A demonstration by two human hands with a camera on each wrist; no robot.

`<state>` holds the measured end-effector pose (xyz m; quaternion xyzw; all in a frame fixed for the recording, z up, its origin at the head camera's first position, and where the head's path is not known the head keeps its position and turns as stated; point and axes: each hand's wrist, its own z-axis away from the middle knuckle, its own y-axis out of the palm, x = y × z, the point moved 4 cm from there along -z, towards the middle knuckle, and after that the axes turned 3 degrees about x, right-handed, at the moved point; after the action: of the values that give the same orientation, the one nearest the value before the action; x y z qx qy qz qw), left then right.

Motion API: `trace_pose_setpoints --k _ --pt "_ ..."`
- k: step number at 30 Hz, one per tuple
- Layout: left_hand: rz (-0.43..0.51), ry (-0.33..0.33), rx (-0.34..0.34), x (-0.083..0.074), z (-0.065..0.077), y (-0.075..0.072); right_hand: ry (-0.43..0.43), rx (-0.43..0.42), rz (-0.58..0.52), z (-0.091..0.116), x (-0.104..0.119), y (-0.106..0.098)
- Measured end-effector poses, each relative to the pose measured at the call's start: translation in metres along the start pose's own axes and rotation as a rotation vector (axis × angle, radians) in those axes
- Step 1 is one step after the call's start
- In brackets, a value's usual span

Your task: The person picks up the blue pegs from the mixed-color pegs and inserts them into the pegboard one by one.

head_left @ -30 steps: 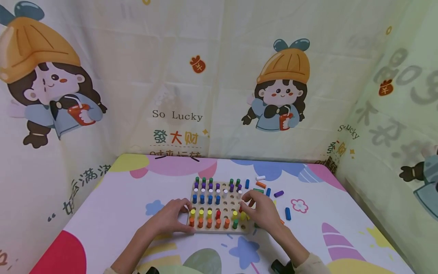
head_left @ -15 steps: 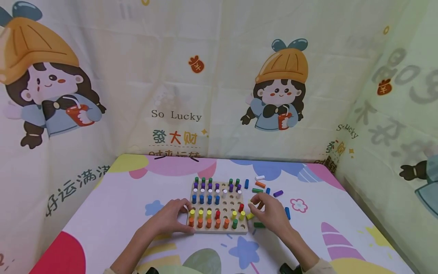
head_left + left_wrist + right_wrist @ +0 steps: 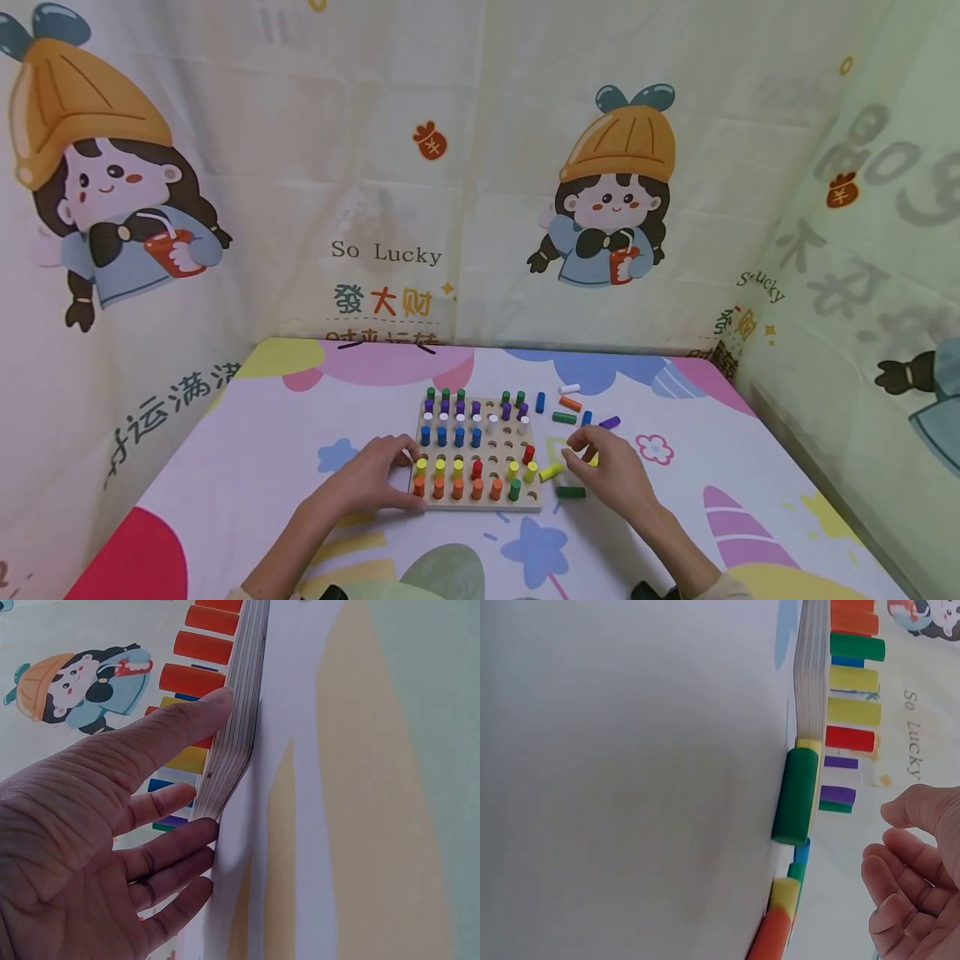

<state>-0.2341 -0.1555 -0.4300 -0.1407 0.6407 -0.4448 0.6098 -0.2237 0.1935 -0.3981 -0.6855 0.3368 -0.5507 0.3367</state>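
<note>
A wooden pegboard [image 3: 480, 505] stands on the table, with rows of orange, yellow, blue, white, purple and green pegs upright in it. My left hand [image 3: 378, 475] rests against its left side, thumb at the front corner. In the left wrist view, the thumb [image 3: 187, 720] lies along the board's edge [image 3: 238, 705] and the other fingers reach its side almost straight. To the right of the board hovers my right hand [image 3: 611, 468], fingers loosely bent and nothing between them. A red peg [image 3: 528, 454] is in the board's right column, slightly tilted.
Loose pegs lie right of the board: a yellow peg [image 3: 551, 472] at its edge, a dark green peg [image 3: 571, 492] in front, and orange [image 3: 570, 403], white [image 3: 569, 388] and purple [image 3: 610, 422] ones behind. Another yellow peg is partly hidden by the right hand.
My right hand has let go of the red peg in the board and moved right, over the loose pegs. The left hand has stayed at the board's left side.
</note>
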Motion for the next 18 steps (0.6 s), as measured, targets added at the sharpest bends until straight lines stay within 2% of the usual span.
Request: trace_pose_setpoints --k 13,18 --pt "0.004 -0.004 0.007 0.001 0.000 0.000 0.063 0.020 0.020 0.007 -0.015 -0.009" --pt "0.009 -0.014 0.010 0.000 0.000 -0.001 0.053 0.011 0.037 0.008 -0.024 -0.014"
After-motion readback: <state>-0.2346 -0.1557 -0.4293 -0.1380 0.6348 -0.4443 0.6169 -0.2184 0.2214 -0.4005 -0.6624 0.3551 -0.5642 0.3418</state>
